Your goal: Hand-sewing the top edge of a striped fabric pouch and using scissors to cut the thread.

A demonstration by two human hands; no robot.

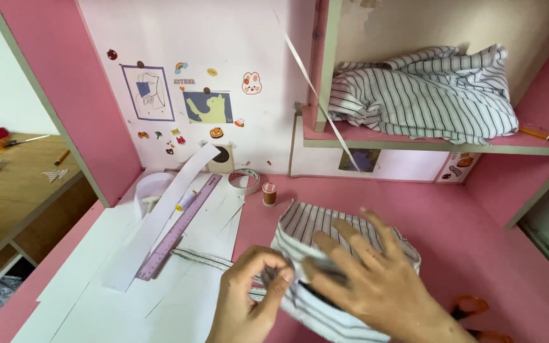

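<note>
- A pink shelf compartment (414, 141) at the upper right of the frame held a heap of striped cloth (424, 92), white with thin dark lines, soft and rumpled, filling most of the opening.
- An orange pencil (538, 134) lay on the same shelf at its right end, just beside the heap.
- A small striped fabric piece (325, 228), of the same white-and-dark weave, lay on the pink desk (471, 235) in the lower middle of the frame, folded and creased, with a dark edge showing under the fingers.
- The left hand (249, 295), at the bottom centre, had thumb and forefinger closed together, pinching the near edge of the striped fabric piece.
- The right hand (376, 279), just right of it, was spread with the fingers apart and laid flat on the fabric, pressing it to the desk; it gripped nothing.
- Flat white paper sheets (128, 298) covered the lower left of the desk, smooth and sharp-edged.
- A long purple ruler (179, 228) lay diagonally across the sheets, beside a long white paper strip (160, 219).
- A small spool of brown thread (269, 194) stood upright near the back of the desk, just right of a roll of tape (244, 180).
- A thin white ribbon (316, 89) hung slanting from the top of the frame down past the shelf edge.
- Orange scissor handles (471, 308) showed at the lower right, partly hidden by the right wrist.
- The pale back wall (236, 38) carried small cartoon stickers (208, 107).
</note>
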